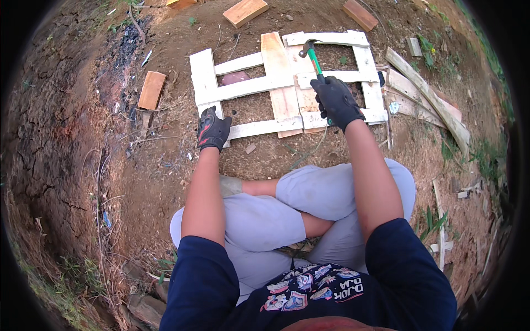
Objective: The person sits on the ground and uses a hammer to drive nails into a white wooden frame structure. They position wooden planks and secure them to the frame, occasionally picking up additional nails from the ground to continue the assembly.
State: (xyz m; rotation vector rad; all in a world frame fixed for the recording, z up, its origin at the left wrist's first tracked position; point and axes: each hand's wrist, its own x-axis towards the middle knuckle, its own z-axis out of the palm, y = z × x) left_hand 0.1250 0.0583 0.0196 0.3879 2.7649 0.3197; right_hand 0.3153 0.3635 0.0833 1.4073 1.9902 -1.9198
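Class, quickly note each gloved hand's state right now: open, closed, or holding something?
Left hand: at the leftmost board, near its lower end; open or closed cannot be told.
Right hand: closed, holding the hammer.

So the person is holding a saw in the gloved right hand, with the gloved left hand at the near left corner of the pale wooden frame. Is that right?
Not quite: the head view shows a claw hammer with a green handle, not a saw, in the gloved right hand. The gloved left hand is indeed at the near left corner of the pale wooden frame.
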